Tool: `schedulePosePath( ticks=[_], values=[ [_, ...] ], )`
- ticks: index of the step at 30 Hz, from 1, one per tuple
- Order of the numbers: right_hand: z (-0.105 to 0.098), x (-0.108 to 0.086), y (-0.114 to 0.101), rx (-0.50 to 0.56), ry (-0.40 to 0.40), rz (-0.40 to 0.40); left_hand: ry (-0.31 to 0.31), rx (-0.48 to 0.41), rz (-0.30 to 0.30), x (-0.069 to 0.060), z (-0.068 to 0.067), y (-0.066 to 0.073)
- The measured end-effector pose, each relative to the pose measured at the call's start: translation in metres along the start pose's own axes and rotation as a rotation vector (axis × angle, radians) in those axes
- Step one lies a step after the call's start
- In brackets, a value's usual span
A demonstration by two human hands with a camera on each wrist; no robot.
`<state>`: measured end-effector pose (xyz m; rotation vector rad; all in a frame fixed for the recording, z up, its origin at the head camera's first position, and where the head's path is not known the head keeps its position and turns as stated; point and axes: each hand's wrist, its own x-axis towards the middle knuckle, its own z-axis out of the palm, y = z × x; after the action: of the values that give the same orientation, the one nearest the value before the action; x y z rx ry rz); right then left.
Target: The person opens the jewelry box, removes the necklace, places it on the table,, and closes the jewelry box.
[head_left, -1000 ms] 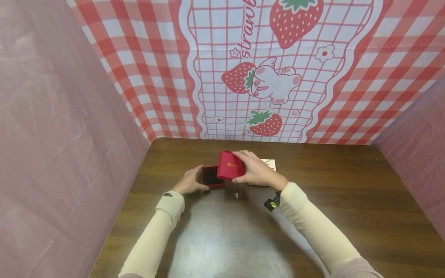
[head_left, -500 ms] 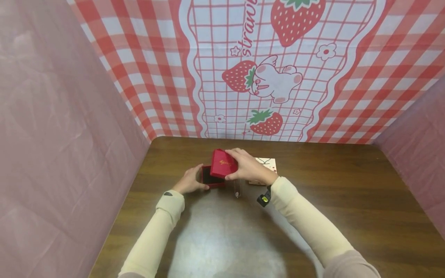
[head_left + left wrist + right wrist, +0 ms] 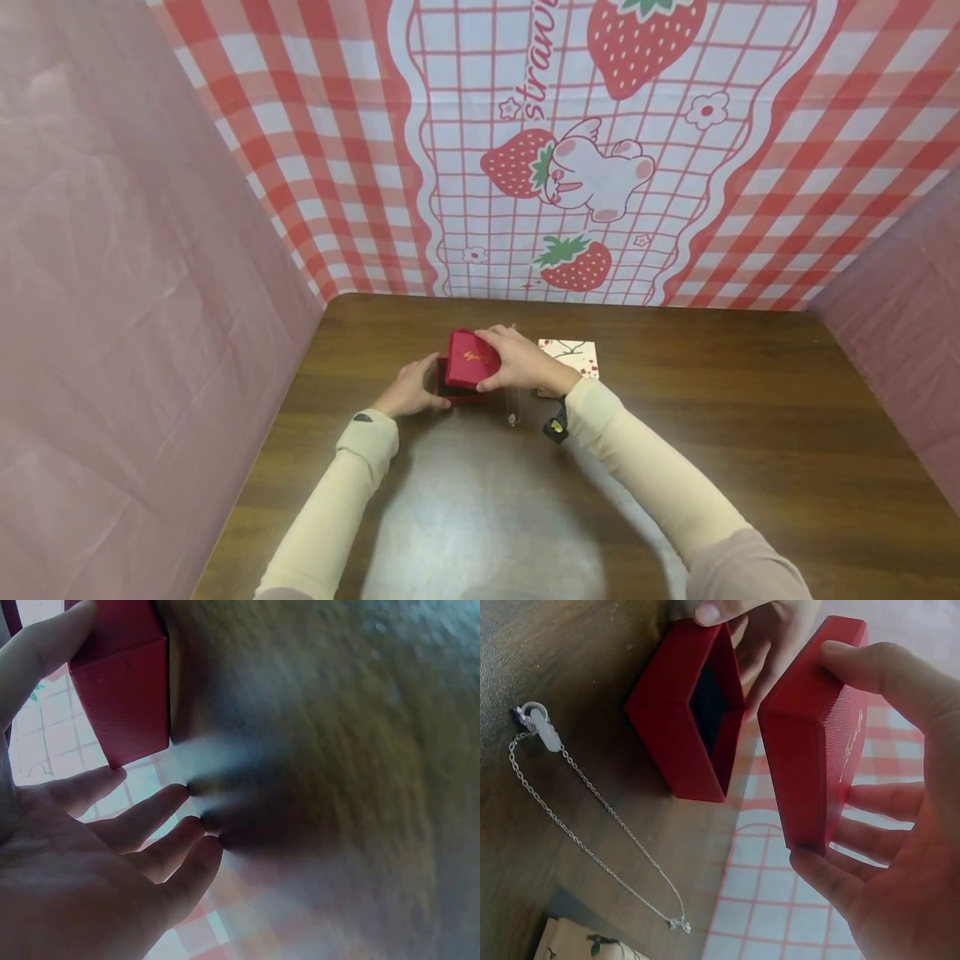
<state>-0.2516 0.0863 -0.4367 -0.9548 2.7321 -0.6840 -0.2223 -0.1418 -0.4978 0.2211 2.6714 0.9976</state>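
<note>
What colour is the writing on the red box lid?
Gold: the writing on the red lid shows best in the head view.

A red box base [image 3: 676, 727] stands upright and open on a brown wooden table [image 3: 712, 417], its dark interior partly in view. Just above it, clear of the rim, a matching red lid [image 3: 469, 360] hangs at a tilt, gold script across its top, hiding much of the opening in the head view.
</note>
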Motion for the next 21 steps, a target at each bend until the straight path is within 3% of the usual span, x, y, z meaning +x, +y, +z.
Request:
schedulePosePath(
  ticks=[7,14,21],
  values=[
    [0.007,0.007,-0.003,-0.014,-0.025,-0.012,-0.013,0.002,-0.002,0.000,-0.002,0.001],
    [0.020,0.014,-0.002,0.002,-0.084,0.026,-0.021,0.015,0.004,0.000,-0.002,0.000],
    [0.027,0.021,-0.002,-0.045,-0.095,0.016,-0.025,0.014,0.005,0.000,-0.001,0.001]
  ],
)
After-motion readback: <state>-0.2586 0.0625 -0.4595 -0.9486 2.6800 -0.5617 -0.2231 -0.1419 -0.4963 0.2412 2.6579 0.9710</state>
